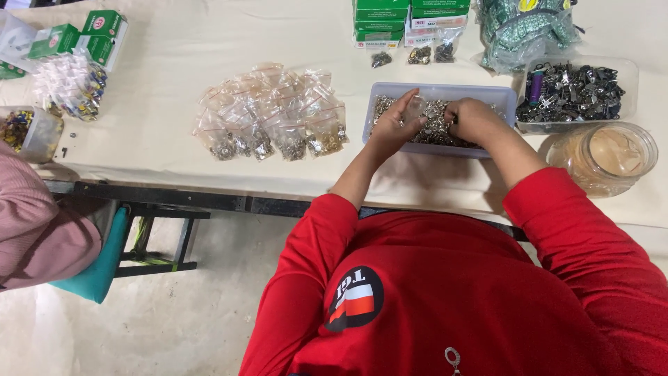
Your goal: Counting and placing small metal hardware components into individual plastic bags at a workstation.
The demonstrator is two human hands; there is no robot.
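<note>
A clear plastic tray (390,89) full of small silver metal parts (435,129) sits on the cream-covered table in front of me. My left hand (398,124) is over the tray's left part and holds a small clear plastic bag (415,108) between its fingers. My right hand (473,118) is curled over the middle of the tray, its fingertips down among the metal parts. Whether it grips any parts is hidden by the fingers.
A heap of small filled clear bags (278,115) lies left of the tray. A second tray of dark metal clips (577,90) and a round jar (605,157) stand at the right. Green boxes (400,17) sit at the back. Another person's pink sleeve (31,223) is at far left.
</note>
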